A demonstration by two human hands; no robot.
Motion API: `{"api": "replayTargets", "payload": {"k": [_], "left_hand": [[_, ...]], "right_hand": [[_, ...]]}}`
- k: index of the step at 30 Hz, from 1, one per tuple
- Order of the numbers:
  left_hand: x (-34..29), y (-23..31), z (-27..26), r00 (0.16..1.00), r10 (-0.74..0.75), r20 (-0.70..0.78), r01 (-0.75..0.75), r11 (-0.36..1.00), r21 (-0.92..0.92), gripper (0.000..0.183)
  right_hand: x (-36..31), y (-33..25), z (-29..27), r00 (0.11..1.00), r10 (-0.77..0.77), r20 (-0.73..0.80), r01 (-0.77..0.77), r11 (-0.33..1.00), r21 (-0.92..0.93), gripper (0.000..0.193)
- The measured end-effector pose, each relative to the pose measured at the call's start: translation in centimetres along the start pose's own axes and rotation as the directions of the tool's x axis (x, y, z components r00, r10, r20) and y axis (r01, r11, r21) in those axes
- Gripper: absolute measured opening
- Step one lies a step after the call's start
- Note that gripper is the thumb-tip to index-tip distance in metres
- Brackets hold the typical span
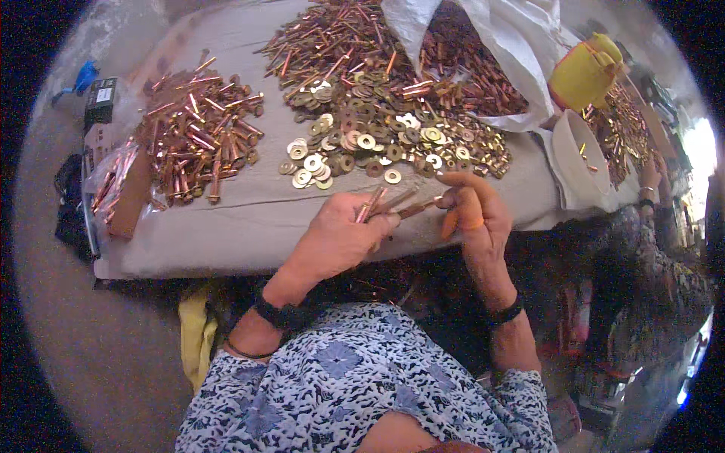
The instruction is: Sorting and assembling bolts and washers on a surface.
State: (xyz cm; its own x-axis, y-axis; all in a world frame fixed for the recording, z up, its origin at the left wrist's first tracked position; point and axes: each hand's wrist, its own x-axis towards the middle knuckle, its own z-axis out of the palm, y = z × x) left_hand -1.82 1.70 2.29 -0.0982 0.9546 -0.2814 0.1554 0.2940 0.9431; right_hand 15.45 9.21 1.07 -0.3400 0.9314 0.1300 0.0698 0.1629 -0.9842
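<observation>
Several long copper-coloured bolts (pixel 370 205) stick out of my left hand (pixel 336 234), whose fingers are closed round them just over the table's near edge. One bolt (pixel 418 207) points right, toward my right hand (pixel 483 215). My right thumb and fingers are bent together at that bolt's tip, one of them wearing an orange finger cover (pixel 462 221). Whether a small part is pinched there is hidden. Just beyond both hands lies a spread of brass-coloured washers (pixel 366 142), with nuts (pixel 483 151) toward its right side.
A heap of bolts with heads (pixel 200 140) lies at the left, beside a cardboard piece (pixel 130 195). More bolts (pixel 332 45) lie at the back, near an open white sack (pixel 521 68). A white tub (pixel 574 151) and a yellow container (pixel 585 72) stand right. Another person's hand (pixel 649 174) shows far right.
</observation>
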Motion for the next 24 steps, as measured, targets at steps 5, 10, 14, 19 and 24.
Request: {"api": "replayTargets", "payload": {"k": [5, 10, 14, 19, 24], "left_hand": [[0.0, -0.1, 0.2, 0.999, 0.047, -0.019, -0.046, 0.999, 0.024, 0.018], [-0.1, -0.5, 0.0, 0.997, 0.065, 0.035, -0.065, 0.998, 0.002, 0.018], [-0.3, 0.1, -0.1, 0.999, 0.010, 0.052, -0.011, 1.000, 0.012, 0.019], [-0.4, 0.3, -0.3, 0.991, -0.036, 0.128, 0.046, 0.996, -0.077, 0.020], [-0.4, -0.5, 0.2, 0.993, 0.085, 0.082, -0.085, 0.996, 0.003, 0.020]], "right_hand": [[0.7, 2.1, -0.8, 0.948, -0.281, 0.148, 0.315, 0.896, -0.313, 0.028], [0.2, 0.4, -0.3, 0.964, -0.142, 0.224, 0.204, 0.936, -0.287, 0.019], [0.0, 0.4, -0.5, 0.947, -0.154, 0.281, 0.185, 0.979, -0.089, 0.015], [-0.1, 0.2, -0.9, 0.936, -0.145, 0.321, 0.184, 0.979, -0.094, 0.016], [0.5, 0.6, -1.5, 0.902, -0.199, 0.382, 0.377, 0.792, -0.479, 0.020]]}}
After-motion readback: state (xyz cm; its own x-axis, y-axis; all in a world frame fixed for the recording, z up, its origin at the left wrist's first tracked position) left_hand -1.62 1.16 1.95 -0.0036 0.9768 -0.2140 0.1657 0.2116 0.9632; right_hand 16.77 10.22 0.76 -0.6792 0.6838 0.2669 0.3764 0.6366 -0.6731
